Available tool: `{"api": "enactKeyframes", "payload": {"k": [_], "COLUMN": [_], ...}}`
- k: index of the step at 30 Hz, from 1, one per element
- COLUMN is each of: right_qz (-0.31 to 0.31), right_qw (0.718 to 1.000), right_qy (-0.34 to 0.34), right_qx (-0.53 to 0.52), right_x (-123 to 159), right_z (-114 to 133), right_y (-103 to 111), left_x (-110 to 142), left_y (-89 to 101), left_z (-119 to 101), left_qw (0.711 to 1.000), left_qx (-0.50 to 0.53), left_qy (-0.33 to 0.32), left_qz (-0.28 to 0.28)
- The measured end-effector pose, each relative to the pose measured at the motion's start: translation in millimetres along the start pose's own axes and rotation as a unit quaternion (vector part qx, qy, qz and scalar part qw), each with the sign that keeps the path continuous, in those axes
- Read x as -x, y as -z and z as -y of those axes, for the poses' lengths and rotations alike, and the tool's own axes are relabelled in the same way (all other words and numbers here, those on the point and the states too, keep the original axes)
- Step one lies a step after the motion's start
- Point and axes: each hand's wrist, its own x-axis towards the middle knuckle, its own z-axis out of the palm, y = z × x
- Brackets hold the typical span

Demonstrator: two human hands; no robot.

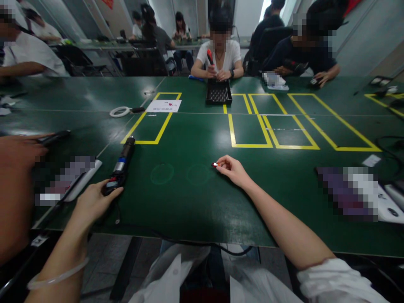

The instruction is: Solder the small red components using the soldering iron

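On the left, my left hand (97,198) is closed around the near end of a black cylindrical tool (120,162) with silver and blue bands. The tool lies slantwise over the green table, its black tip pointing away from me; whether it is an electric screwdriver or a flashlight I cannot tell. My right hand (232,170) rests low over the table middle, thumb and fingertips pinched on a tiny red-and-white piece (215,165). Its kind is too small to make out. Just left of it are two faint circles marked on the tabletop.
Yellow tape rectangles (252,146) mark the green table (195,210). A paper sheet (164,106) and white cable coil (120,112) lie ahead. Across sits a person with a red-handled tool (210,57) over a black tray (219,101). Phones lie either side; another person's arm (15,185) reaches in left.
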Motion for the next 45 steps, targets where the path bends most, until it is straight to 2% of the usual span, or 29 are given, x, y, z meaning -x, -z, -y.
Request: {"api": "enactKeyframes", "payload": {"k": [3, 9, 14, 18, 24, 28, 32, 38, 45], "right_qz": [-0.001, -0.009, -0.011, -0.028, -0.056, -0.068, -0.073, -0.079, -0.064], "right_qw": [1.000, 0.998, 0.999, 0.999, 0.994, 0.991, 0.982, 0.953, 0.946], "right_qy": [0.000, 0.011, 0.006, 0.030, 0.052, 0.063, 0.060, 0.086, 0.110], "right_qx": [0.013, 0.057, 0.045, 0.030, 0.072, 0.100, 0.162, 0.279, 0.298], "right_x": [1, 2, 0, -2, -2, -3, -5, -4, 0], "right_z": [2, 5, -4, -5, 0, -2, -8, -7, -2], "right_y": [0, 1, 1, 1, 3, 4, 2, 1, 0], "left_x": [-5, -13, -20, -23, -18, -11, -4, 4, 6], "left_y": [-8.8, -25.2, -42.9, -55.0, -68.9, -75.6, -79.8, -81.6, -87.4], "left_z": [-24, -96, -156, -202, -253, -270, -278, -282, -283], "left_qw": [0.999, 0.996, 0.988, 0.979, 0.969, 0.965, 0.964, 0.965, 0.966], "left_qx": [-0.033, -0.036, -0.016, -0.002, 0.007, 0.013, 0.004, -0.032, -0.045], "left_qy": [0.001, -0.075, -0.146, -0.194, -0.232, -0.248, -0.254, -0.256, -0.255], "left_qz": [-0.015, 0.027, 0.050, 0.067, 0.082, 0.082, 0.074, 0.052, 0.013]}}
